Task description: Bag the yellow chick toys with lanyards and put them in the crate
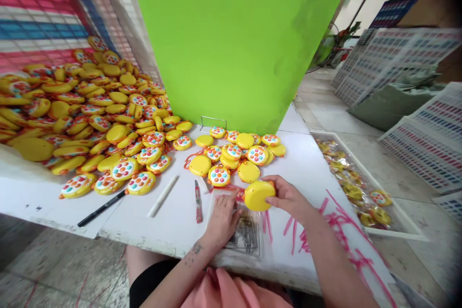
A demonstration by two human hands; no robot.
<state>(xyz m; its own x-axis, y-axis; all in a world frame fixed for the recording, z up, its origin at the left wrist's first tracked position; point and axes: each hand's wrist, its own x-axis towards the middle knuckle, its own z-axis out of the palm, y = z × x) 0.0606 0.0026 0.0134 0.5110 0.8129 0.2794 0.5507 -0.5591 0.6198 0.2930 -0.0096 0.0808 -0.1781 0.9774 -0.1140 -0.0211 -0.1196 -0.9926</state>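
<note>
My right hand [285,197] grips a round yellow toy [259,196], its plain back facing up and an orange part at its left edge. Close to that toy, my left hand [224,214] has its fingers on a clear plastic bag [247,238] with black print, which lies flat on the white table [169,231]. An orange-red cord shows between the two hands. Just beyond them is a loose group of similar toys [219,175], some showing white faces with coloured dots, others their yellow backs. A small cutter knife [198,202] rests left of my left hand.
A big heap of the toys [108,106] spills from a lined container at left. A black marker [101,209] and a white stick [163,196] lie nearby. A green board [231,43] stands behind. On the floor at right, a white tray [400,231] holds bagged toys.
</note>
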